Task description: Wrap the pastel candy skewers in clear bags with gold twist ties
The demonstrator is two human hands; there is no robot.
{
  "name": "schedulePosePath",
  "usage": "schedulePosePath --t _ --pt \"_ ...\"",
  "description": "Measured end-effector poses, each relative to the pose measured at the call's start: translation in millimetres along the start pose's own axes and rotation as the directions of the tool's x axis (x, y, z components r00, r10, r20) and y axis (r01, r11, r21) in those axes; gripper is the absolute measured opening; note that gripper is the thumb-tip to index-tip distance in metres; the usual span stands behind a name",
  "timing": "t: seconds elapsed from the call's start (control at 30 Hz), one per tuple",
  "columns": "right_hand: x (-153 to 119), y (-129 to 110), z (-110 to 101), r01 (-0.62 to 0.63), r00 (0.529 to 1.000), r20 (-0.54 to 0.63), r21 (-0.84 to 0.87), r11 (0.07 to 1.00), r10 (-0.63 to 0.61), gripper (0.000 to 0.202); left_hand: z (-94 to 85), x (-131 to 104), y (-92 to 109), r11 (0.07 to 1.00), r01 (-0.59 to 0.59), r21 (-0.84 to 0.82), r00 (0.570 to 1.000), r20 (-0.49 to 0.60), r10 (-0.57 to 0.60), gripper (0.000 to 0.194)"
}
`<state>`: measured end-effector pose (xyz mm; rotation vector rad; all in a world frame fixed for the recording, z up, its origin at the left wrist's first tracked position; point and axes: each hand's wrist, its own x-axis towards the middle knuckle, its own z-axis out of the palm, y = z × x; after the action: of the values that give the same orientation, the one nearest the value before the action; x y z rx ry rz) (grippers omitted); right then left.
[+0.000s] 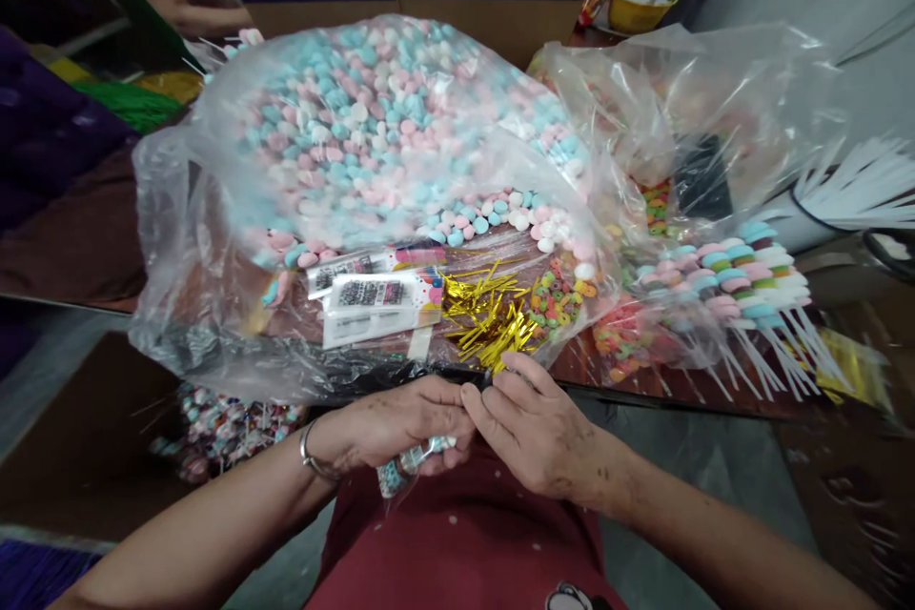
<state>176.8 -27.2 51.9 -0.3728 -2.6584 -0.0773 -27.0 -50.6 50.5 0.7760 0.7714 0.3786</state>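
My left hand is closed around a small clear packet with pale blue and white contents, held low in front of my body. Close against it, my right hand has its fingers bent and drawn together at the left fingertips; whatever lies between them is hidden. Just beyond my fingers, a pile of gold twist ties lies at the table's front edge. Printed white labels lie to the left of the ties, and small colorful ring candies to the right.
A large clear bag of pink, blue and white candies covers much of the table. On the right, candy skewers on white sticks lie near more clear bags. A cardboard box with wrapped sweets stands at lower left.
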Motion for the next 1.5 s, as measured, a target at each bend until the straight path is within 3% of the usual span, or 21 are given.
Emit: schedulePosePath --t 0.07,0.13,0.2,0.27,0.33,0.4,0.43,0.5,0.6,0.7,0.83,0.93,1.1,1.23,1.3,1.4,1.5 --pt "3 2 0 0.006 1.0 0.018 0.012 1.0 -0.006 0.029 1.3 -1 2 0.994 0.003 0.109 1.0 0.017 -0.005 0.042" --pt "5 3 1 -0.044 0.998 0.038 0.049 0.998 0.042 0.031 4.3 -2 3 0.933 -0.073 0.352 0.993 -0.062 0.101 0.036" --pt "7 3 2 -0.142 0.989 0.062 0.101 0.985 0.137 0.033 7.8 -3 0 0.727 -0.168 0.666 0.925 -0.148 0.35 0.023" --pt "9 4 2 -0.243 0.968 0.106 0.153 0.958 0.229 0.032 9.6 -3 -6 0.421 -0.217 0.881 0.805 -0.083 0.588 0.015" --pt "11 10 -2 -0.282 0.953 0.177 0.214 0.935 0.247 0.032 8.5 -2 -12 0.186 -0.248 0.951 0.723 0.054 0.689 0.018" --pt "13 25 -7 -0.229 0.963 0.208 0.286 0.931 0.173 0.031 5.1 -2 -15 0.116 -0.26 0.959 0.679 0.096 0.727 0.021" --pt "15 36 -10 -0.188 0.971 0.204 0.307 0.933 0.128 0.029 3.3 -2 -15 0.15 -0.255 0.955 0.663 0.06 0.746 0.021" --pt "16 63 -15 -0.166 0.977 0.17 0.251 0.954 0.125 0.024 0.7 -3 -11 0.338 -0.25 0.907 0.653 -0.099 0.75 0.019" --pt "15 104 -17 -0.243 0.941 0.236 -0.029 0.97 0.243 0.023 0.4 -5 -2 0.699 -0.265 0.664 0.702 -0.364 0.612 0.022" --pt "13 127 -13 -0.223 0.919 0.317 -0.072 0.972 0.235 0.02 0.8 -6 1 0.875 -0.299 0.381 0.753 -0.469 0.461 0.024" --pt "10 133 -7 -0.213 0.92 0.33 -0.03 0.977 0.211 0.02 -4.0 -2 -6 0.915 -0.33 0.231 0.774 -0.489 0.402 0.024" --pt "10 135 -8 -0.323 0.914 0.273 0.038 0.945 0.302 0.021 -7.5 0 -9 0.921 -0.349 0.173 0.78 -0.491 0.387 0.022" --pt "12 134 -18 -0.502 0.862 0.111 0.043 0.864 0.495 0.025 -1.2 5 -1 0.896 -0.443 0.023 0.767 -0.508 0.392 0.017" --pt "20 103 -11 -0.586 0.801 -0.023 0.179 0.79 0.599 0.02 10.2 17 9 0.864 -0.497 -0.082 0.769 -0.504 0.394 0.019" --pt "26 80 -2 -0.568 0.793 -0.017 0.341 0.749 0.609 0.021 13.8 24 12 0.854 -0.509 -0.104 0.773 -0.491 0.401 0.021" --pt "32 51 10 -0.519 0.762 0.014 0.613 0.596 0.648 0.02 15.1 30 12 0.841 -0.53 -0.112 0.771 -0.477 0.423 0.02" --pt "32 38 12 -0.507 0.737 0.036 0.689 0.517 0.675 0.018 14.5 31 11 0.839 -0.533 -0.107 0.766 -0.482 0.425 0.019"
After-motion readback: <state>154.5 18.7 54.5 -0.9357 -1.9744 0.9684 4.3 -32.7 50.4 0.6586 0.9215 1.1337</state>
